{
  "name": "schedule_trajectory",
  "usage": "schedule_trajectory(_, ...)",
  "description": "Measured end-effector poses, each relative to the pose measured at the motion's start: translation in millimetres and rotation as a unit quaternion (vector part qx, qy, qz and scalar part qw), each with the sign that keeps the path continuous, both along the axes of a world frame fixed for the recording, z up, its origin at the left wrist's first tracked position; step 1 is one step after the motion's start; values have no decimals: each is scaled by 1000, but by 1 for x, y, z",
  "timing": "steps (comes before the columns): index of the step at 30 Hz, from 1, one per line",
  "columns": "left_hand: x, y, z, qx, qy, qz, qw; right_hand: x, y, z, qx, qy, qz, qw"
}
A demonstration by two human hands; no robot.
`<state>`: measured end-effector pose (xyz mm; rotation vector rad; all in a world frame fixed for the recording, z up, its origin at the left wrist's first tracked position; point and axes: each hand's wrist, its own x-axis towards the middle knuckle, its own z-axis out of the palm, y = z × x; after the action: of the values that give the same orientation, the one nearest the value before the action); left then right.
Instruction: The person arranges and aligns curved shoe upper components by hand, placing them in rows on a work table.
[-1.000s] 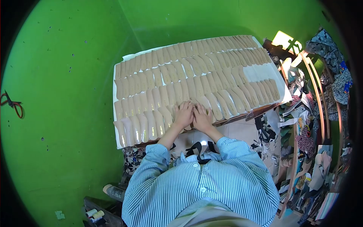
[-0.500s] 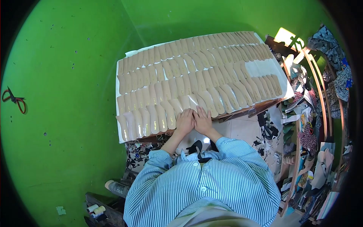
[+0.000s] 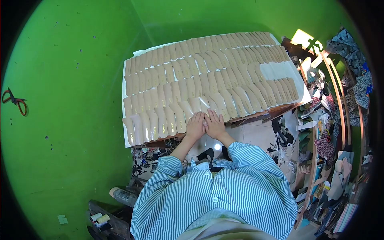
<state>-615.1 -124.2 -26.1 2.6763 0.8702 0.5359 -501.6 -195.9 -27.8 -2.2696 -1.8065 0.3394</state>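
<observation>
Rows of beige insoles (image 3: 161,122) with gold lettering lie on a white sheet (image 3: 276,71) that covers a table. My left hand (image 3: 195,125) rests at the table's front edge, fingers stretched out over the heel ends of the nearest insoles. Right beside it lies my right hand (image 3: 215,125), also flat with fingers extended; the two hands touch along the thumbs. Neither hand grasps anything, and the insole parts under them are hidden.
Scissors (image 3: 15,102) hang on the green wall at left. Thread spools (image 3: 102,219) and a bottle (image 3: 123,196) are at lower left. Wooden racks (image 3: 336,96) with fabric and material pieces stand at right. Scraps (image 3: 280,138) litter the floor.
The view has shifted slightly, so the table's near-left corner appears a little higher. Both hands stay in the same place on the insoles, flat and together.
</observation>
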Motion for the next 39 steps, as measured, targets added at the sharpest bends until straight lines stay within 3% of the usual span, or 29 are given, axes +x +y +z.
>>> schedule_trajectory(4, 0, 4, 3, -2, 10, 4, 1000, -1, 1, 7, -10, -11, 2, 1000)
schedule_trajectory(9, -2, 20, 23, -123, 16, -30, 992, 0, 1, 11, -19, -38, 5, 999)
schedule_trajectory(12, -8, 19, 33, -29, 34, 21, 999, 2, 3, 15, -31, -56, 21, 998)
schedule_trajectory(15, -14, 16, 44, -24, 85, 71, 994, 6, 4, 20, -43, -36, 31, 998)
schedule_trajectory(25, -20, 23, 16, -51, 94, 55, 993, 10, 13, 30, 12, -20, 30, 999)
schedule_trajectory(30, -19, 17, 4, 1, 142, 73, 987, 10, 18, 30, -7, -16, 15, 1000)
schedule_trajectory(39, -18, 19, 2, -46, 203, 73, 975, 6, 20, 37, -42, -32, 5, 999)
